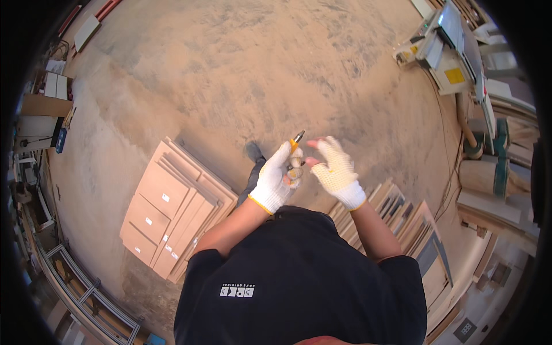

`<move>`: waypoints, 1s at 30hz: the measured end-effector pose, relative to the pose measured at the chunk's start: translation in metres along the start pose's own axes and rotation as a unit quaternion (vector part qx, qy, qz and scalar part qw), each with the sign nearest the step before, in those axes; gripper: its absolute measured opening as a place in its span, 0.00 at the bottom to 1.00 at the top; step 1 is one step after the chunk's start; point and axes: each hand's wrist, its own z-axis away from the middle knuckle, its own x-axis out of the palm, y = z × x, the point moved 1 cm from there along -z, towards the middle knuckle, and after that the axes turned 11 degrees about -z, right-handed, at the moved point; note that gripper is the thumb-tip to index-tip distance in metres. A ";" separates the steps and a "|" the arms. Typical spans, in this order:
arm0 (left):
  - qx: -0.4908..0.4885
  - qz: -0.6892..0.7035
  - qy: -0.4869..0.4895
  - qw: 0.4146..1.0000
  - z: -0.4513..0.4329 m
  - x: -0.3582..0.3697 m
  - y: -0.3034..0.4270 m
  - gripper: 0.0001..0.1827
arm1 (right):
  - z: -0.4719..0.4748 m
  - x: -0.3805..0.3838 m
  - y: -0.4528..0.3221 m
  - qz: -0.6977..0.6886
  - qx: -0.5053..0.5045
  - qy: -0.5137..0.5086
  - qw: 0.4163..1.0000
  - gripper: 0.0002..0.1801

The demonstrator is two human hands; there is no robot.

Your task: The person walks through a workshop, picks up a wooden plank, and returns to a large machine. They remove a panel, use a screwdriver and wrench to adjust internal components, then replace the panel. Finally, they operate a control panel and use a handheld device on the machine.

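My left hand (274, 179), in a white knit glove with yellow trim, is closed around a small yellow-handled tool (296, 142). Its metal tip points up and away from me; the grip hides the rest, so its exact kind is unclear. Just to the right, apart from the tool, my right hand (335, 168) is raised with fingers spread and bent. That glove has a dotted palm and leaves the thumb and a fingertip bare. I see nothing held in it. Both hands are in front of my chest, above the dusty floor (258, 86).
At my left lies a stack of brown boards (166, 211) with small white labels. Wood offcuts (388, 202) stand at my right. Beyond them are a woodworking machine (448, 64) and dust-collector bags (478, 176). A metal-framed rack (88, 293) lines the left edge; cables (446, 189) run along the right.
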 end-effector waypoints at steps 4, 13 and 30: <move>0.025 -0.002 0.054 0.998 -0.017 0.005 0.093 0.18 | -0.112 0.043 0.002 -0.180 0.130 -0.067 0.973 0.16; 0.171 -0.063 0.032 0.983 -0.033 -0.003 0.307 0.19 | -0.335 0.126 -0.041 -0.385 0.107 -0.139 0.906 0.10; 0.490 0.213 0.362 0.764 0.022 -0.139 0.708 0.23 | -0.737 0.350 -0.231 -0.139 -0.395 -0.413 0.809 0.16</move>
